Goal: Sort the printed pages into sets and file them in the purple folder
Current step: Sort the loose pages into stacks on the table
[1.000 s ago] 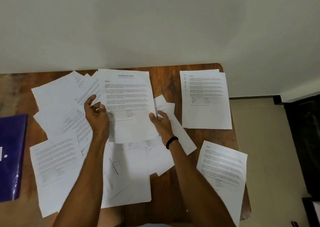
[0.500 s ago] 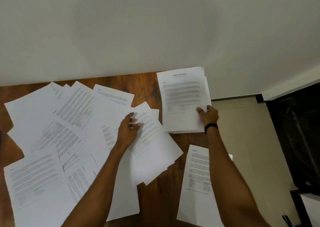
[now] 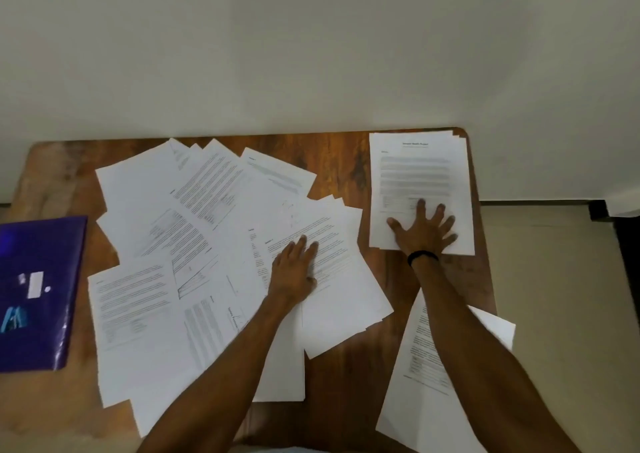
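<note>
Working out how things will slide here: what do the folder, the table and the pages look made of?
Folder: probably glossy purple plastic; bright reflections streak its surface and edge.
Table: wood or wood-look laminate, fairly matte; brown grain with dark knots, and I cannot tell which.
Pages: thin matte white paper with printed text.

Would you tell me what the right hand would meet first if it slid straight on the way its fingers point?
The right hand lies flat on the stack, pointing along its top page toward the wall. Nothing else lies in that line, so the wall would probably come first; depth is unclear.
</note>
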`<action>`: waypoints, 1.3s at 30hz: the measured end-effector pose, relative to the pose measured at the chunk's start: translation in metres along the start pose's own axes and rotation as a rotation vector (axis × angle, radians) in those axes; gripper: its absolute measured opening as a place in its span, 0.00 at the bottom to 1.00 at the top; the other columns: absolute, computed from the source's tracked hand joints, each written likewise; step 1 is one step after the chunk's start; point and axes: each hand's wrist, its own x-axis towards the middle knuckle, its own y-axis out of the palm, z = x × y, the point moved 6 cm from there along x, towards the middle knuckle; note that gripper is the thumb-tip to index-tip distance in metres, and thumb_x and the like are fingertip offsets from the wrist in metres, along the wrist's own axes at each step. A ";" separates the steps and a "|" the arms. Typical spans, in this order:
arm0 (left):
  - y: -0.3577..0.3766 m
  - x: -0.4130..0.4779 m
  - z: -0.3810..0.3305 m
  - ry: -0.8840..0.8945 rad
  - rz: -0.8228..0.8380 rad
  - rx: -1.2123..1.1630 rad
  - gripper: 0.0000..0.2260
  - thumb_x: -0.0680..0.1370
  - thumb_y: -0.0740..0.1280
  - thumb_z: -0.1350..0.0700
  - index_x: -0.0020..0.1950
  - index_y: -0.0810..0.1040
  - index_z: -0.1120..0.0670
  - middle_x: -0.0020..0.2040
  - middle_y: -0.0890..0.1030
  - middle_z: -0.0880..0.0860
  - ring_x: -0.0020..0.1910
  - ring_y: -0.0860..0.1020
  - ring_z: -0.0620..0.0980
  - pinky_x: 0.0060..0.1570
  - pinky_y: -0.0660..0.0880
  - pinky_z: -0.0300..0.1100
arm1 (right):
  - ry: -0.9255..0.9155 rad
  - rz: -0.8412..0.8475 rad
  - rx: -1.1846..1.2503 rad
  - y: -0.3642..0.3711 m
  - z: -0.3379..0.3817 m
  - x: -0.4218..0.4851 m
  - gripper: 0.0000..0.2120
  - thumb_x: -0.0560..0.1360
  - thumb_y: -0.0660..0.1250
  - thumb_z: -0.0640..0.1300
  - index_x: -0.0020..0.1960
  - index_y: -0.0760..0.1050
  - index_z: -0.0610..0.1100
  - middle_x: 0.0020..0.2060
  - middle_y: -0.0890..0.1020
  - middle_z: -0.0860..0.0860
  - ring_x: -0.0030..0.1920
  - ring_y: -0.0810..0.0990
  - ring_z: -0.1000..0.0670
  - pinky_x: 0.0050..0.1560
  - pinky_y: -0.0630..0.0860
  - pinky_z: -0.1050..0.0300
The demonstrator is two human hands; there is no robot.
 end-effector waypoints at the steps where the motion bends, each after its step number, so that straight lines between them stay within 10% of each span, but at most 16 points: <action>1: -0.001 -0.002 0.002 0.015 -0.016 0.002 0.37 0.78 0.68 0.48 0.81 0.52 0.47 0.82 0.50 0.52 0.80 0.52 0.58 0.77 0.54 0.56 | -0.005 -0.010 0.002 -0.004 0.005 0.004 0.43 0.74 0.63 0.69 0.81 0.50 0.53 0.80 0.49 0.39 0.78 0.45 0.31 0.75 0.44 0.29; 8: -0.005 -0.028 0.021 -0.210 -0.155 -0.035 0.39 0.77 0.68 0.44 0.82 0.51 0.50 0.82 0.48 0.57 0.80 0.50 0.60 0.77 0.49 0.56 | -0.143 -0.119 0.215 -0.001 0.057 -0.058 0.26 0.79 0.67 0.54 0.71 0.70 0.41 0.66 0.73 0.38 0.65 0.73 0.37 0.65 0.74 0.43; 16: 0.006 -0.040 0.052 -0.306 -0.104 -0.177 0.39 0.78 0.70 0.47 0.81 0.50 0.51 0.82 0.48 0.55 0.80 0.47 0.60 0.76 0.55 0.56 | -0.003 0.081 -0.103 0.085 0.083 -0.167 0.45 0.73 0.68 0.67 0.78 0.55 0.44 0.74 0.64 0.37 0.72 0.65 0.36 0.72 0.64 0.41; 23: -0.002 -0.054 0.075 -0.284 -0.161 -0.367 0.42 0.77 0.72 0.50 0.82 0.49 0.54 0.82 0.47 0.57 0.80 0.49 0.59 0.77 0.54 0.54 | -0.039 -0.082 0.333 0.062 0.090 -0.178 0.22 0.79 0.69 0.48 0.69 0.71 0.40 0.64 0.78 0.43 0.66 0.76 0.41 0.68 0.73 0.51; 26: -0.001 -0.063 0.082 -0.240 -0.149 -0.424 0.43 0.77 0.70 0.42 0.82 0.48 0.54 0.82 0.48 0.58 0.80 0.50 0.59 0.77 0.53 0.54 | 0.015 -0.212 0.510 0.029 0.058 -0.188 0.18 0.79 0.67 0.48 0.67 0.73 0.44 0.57 0.78 0.52 0.60 0.77 0.50 0.58 0.67 0.73; 31: 0.013 -0.086 0.092 -0.169 -0.138 -0.311 0.46 0.74 0.70 0.37 0.82 0.51 0.54 0.81 0.53 0.60 0.79 0.54 0.59 0.77 0.54 0.53 | 0.331 -0.405 0.957 0.001 0.006 -0.154 0.23 0.79 0.69 0.47 0.72 0.72 0.42 0.66 0.78 0.45 0.65 0.77 0.46 0.67 0.75 0.48; 39: 0.028 -0.106 0.103 -0.126 -0.207 -0.496 0.30 0.81 0.66 0.48 0.79 0.61 0.56 0.78 0.62 0.58 0.77 0.61 0.58 0.76 0.59 0.52 | 0.453 -0.007 1.233 0.032 -0.036 -0.141 0.21 0.76 0.73 0.49 0.66 0.77 0.41 0.59 0.82 0.46 0.56 0.82 0.48 0.58 0.81 0.49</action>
